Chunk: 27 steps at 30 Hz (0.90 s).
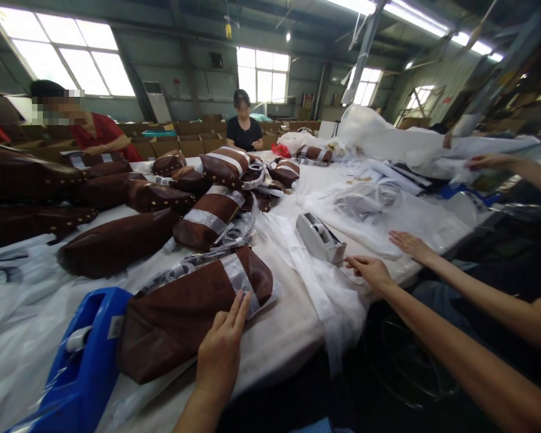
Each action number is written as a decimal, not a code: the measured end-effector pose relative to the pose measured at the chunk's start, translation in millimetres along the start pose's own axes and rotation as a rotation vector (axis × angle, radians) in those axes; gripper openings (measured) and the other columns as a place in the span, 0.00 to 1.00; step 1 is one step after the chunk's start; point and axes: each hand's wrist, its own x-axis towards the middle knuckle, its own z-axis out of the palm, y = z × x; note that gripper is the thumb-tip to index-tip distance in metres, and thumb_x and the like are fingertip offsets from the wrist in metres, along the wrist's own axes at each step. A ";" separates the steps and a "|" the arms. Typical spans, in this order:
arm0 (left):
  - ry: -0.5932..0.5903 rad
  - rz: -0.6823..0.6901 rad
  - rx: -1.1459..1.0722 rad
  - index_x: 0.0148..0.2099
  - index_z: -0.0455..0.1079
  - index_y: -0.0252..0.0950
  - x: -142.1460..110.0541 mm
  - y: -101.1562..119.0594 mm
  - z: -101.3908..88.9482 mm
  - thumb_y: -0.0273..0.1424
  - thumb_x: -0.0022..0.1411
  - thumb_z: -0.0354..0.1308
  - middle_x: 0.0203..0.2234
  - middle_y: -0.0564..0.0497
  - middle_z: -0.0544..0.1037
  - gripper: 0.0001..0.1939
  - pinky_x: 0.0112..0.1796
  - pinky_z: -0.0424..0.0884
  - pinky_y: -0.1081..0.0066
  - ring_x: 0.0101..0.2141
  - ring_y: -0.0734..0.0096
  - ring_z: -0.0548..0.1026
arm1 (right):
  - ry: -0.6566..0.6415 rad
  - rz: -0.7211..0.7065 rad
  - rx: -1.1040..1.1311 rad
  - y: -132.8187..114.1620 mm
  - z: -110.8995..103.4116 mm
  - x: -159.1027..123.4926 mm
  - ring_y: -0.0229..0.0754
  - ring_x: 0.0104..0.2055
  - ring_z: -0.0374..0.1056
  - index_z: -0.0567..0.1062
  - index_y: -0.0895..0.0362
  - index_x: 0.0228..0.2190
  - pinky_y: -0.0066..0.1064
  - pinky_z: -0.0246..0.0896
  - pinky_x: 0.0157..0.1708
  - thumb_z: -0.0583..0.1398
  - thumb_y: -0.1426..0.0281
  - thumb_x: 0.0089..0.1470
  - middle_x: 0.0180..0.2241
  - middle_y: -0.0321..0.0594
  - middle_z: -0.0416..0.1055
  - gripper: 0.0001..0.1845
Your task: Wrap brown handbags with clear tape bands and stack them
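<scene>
The bag [175, 313] lies on its side at the near edge of the counter [293, 337], under the left hand [220, 343]. The left fingers [242, 304] are extended and nearly flat; their tips rest on the pale band [235, 273] that crosses the bag near its right end. The right hand [369, 270] is well apart from the bag, at the front end of the grey dispenser [318, 239]. Its thumb and forefinger are narrow, tips together (whether tape lies between them cannot be told).

A blue dispenser [92, 361] stands just beside the bag's left end. White cloth covers the counter; clear sheeting [383, 210] is spread to the right. More brown bags [121, 240] are heaped beyond the first, some with similar bands. A co-worker's hand [410, 245] rests on the sheeting, near the right hand.

Across the counter are a person in red [100, 137] and a person in black [244, 132]. Behind them are cartons [168, 146], a dark wall and bright windows [264, 75] (strip lights [415, 17] hang overhead).
</scene>
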 end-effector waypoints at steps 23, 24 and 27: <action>0.095 0.009 0.142 0.65 0.64 0.39 2.8 2.5 1.7 0.18 0.60 0.58 0.61 0.52 0.71 0.32 0.28 0.77 0.74 0.33 0.70 0.73 | -0.960 -1.373 -0.670 -228.3 193.3 -14.5 0.40 0.30 0.70 0.81 0.50 0.29 0.29 0.56 0.29 0.60 0.61 0.60 0.28 0.37 0.78 0.12; 0.118 0.010 0.154 0.65 0.64 0.40 1.6 2.8 4.4 0.18 0.59 0.58 0.61 0.52 0.71 0.32 0.27 0.78 0.74 0.34 0.70 0.74 | -0.963 -1.419 -0.722 -234.7 206.5 -10.6 0.39 0.29 0.70 0.81 0.50 0.27 0.29 0.54 0.27 0.62 0.63 0.58 0.28 0.36 0.78 0.10; 0.216 0.022 0.222 0.62 0.69 0.43 0.1 -0.1 23.9 0.16 0.58 0.57 0.59 0.55 0.72 0.31 0.23 0.77 0.77 0.32 0.71 0.74 | -0.964 -1.515 -0.892 -250.3 232.0 -1.4 0.38 0.25 0.69 0.82 0.49 0.26 0.30 0.46 0.23 0.66 0.63 0.53 0.26 0.34 0.79 0.07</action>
